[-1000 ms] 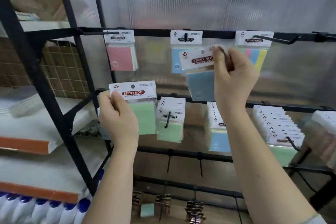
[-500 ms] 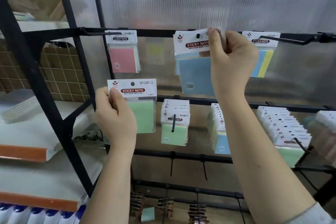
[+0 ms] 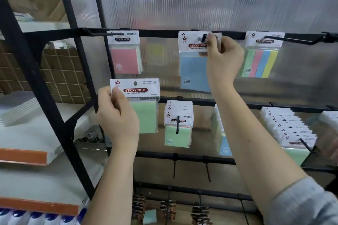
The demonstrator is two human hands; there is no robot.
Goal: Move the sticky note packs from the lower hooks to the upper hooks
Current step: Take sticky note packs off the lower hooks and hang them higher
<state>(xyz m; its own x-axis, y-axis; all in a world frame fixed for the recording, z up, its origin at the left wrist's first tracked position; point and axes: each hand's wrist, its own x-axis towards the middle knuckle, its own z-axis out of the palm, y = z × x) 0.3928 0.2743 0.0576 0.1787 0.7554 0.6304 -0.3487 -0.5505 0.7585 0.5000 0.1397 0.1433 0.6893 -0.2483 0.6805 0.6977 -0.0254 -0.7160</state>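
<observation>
My right hand (image 3: 224,60) pinches the header card of a blue sticky note pack (image 3: 194,71) at the middle upper hook (image 3: 204,37), whose black tip pokes through the card's hole. My left hand (image 3: 117,115) holds a green sticky note pack (image 3: 144,107) by its left edge, level with the lower rail and off any hook. A pink pack (image 3: 126,56) hangs on the left upper hook, a multicolour pack (image 3: 261,60) on the right one. On the lower hooks hang green packs (image 3: 178,128), blue packs (image 3: 222,140) partly hidden by my arm, and a long row of packs (image 3: 289,129).
A black metal rack frame (image 3: 60,115) stands left of the hooks before a ribbed translucent wall. White shelves (image 3: 27,142) with orange edges carry stacked pads on the left. Blue-capped bottles (image 3: 36,217) stand at the bottom left. Binder clips (image 3: 168,210) hang on the lowest hooks.
My right hand has lifted the blue pack up to the middle upper hook and the hook tip now passes through its hole. My left hand has stayed beside the lower rail with the green pack.
</observation>
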